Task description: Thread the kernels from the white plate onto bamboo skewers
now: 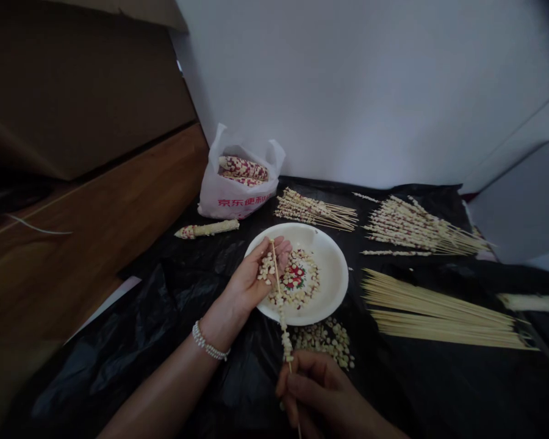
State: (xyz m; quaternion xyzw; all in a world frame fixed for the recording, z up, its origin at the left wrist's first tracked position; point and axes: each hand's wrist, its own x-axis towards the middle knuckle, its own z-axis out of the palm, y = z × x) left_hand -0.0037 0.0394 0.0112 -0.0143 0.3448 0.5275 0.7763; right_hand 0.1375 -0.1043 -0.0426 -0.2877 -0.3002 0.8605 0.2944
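Two-handed: pinching skewer [282, 317] low w/ R grip [318, 387], cupping loose kernels [266, 266] in L grip [252, 277]; best to pierce mid-kernel; push gently, avoid splits

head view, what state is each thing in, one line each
Left hand: partly open, kernels in palm
Right hand: closed on skewer
Skewer: partly threaded
Bowl: kernels inside, not full
Bag: open, cobs showing
Cob beside bag: mostly stripped
Smaller pile: threaded skewers
Larger pile: threaded skewers, fanned
Bare skewers: unthreaded, fanned
Loose kernels: heaped by bowl
Sheet: wrinkled
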